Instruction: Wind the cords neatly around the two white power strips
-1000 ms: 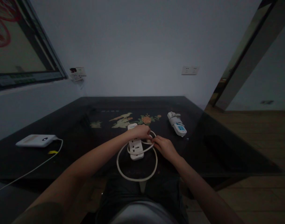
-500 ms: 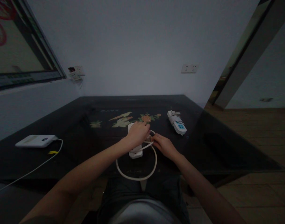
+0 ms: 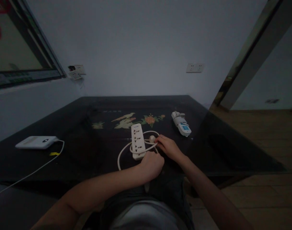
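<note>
A white power strip (image 3: 138, 139) lies on the dark table, its sockets facing up. Its white cord (image 3: 122, 152) loops loosely over and around it, and the plug (image 3: 152, 138) rests just right of the strip. My right hand (image 3: 169, 147) pinches the cord beside the plug. Closer to the table's front edge, my left hand (image 3: 152, 166) is closed around the cord's lower loop, its fingertips mostly hidden behind the back of the hand.
A second power strip (image 3: 181, 123), wrapped in its own grey cord, lies to the right. At the left sits a white power bank (image 3: 37, 142) with a thin cable (image 3: 40, 167) running off the table (image 3: 88, 164). Wall sockets (image 3: 195, 67) are behind.
My left hand has moved from above the power strip down towards the table's front edge, uncovering the sockets and taking hold of the lower loop. My right hand has stayed beside the plug.
</note>
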{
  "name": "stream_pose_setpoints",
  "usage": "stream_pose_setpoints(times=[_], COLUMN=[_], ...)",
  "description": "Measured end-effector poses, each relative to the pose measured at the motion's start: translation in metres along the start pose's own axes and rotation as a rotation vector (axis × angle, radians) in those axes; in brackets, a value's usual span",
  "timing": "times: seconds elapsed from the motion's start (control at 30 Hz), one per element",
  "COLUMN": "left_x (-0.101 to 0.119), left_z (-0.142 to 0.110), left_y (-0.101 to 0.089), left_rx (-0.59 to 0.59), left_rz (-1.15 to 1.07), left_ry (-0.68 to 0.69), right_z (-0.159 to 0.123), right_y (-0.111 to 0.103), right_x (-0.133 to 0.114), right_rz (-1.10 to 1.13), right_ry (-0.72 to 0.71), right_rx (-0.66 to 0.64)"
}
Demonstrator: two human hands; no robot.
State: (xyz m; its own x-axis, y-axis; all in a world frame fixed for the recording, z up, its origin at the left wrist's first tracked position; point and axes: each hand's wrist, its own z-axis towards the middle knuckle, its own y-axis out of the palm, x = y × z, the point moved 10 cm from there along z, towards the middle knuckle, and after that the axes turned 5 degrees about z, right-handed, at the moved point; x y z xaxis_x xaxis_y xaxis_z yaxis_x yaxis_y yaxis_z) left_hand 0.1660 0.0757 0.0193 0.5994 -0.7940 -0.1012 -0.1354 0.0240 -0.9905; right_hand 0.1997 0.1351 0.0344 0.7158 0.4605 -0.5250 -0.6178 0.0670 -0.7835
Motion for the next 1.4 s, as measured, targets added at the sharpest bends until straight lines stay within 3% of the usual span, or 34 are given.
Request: stream_pose_setpoints(times=[0.23, 0.53, 0.6, 0.77, 0.9, 0.97, 1.03, 1.2, 1.3, 1.4], left_x=[-0.026, -0.055, -0.053, -0.039, -0.058, -0.078, -0.110, -0.221, -0.276, -0.320], left_z=[-0.033, -0.066, -0.070, -0.080, -0.096, -0.106, -0.116, -0.146, -0.150, -0.143], left_y=[0.001, -0.010, -0.008, -0.007, -0.016, -0.020, -0.030, -0.068, -0.066, -0.050], left_rx=[-0.050, 0.078, 0.087, 0.060, 0.060, 0.043, 0.149, 0.834, 1.021, 1.071], left_rz=[-0.061, -0.364, -0.425, -0.565, -0.935, -1.140, -1.310, -1.492, -1.482, -1.462], left_ry=[-0.147, -0.318, -0.292, -0.073, 0.038, 0.050, 0.031, -0.122, -0.295, -0.470], right_z=[0.002, 0.002, 0.000, -0.001, -0.002, -0.002, -0.002, -0.002, -0.002, -0.002], right_y=[-0.002, -0.003, -0.002, 0.000, 0.000, -0.001, -0.001, 0.001, 0.001, 0.001], right_x=[-0.006, 0.002, 0.006, 0.013, 0.011, 0.010, 0.010, 0.012, 0.011, 0.011], right_rz=[-0.005, 0.019, 0.028, 0.038, 0.058, 0.056, 0.051, 0.026, 0.012, -0.001], right_ry=[-0.011, 0.000, 0.000, 0.022, 0.001, -0.009, -0.013, -0.010, -0.007, -0.010], right_rx=[0.049, 0.059, 0.054, 0.055, 0.038, 0.029, 0.022, -0.013, -0.028, -0.040])
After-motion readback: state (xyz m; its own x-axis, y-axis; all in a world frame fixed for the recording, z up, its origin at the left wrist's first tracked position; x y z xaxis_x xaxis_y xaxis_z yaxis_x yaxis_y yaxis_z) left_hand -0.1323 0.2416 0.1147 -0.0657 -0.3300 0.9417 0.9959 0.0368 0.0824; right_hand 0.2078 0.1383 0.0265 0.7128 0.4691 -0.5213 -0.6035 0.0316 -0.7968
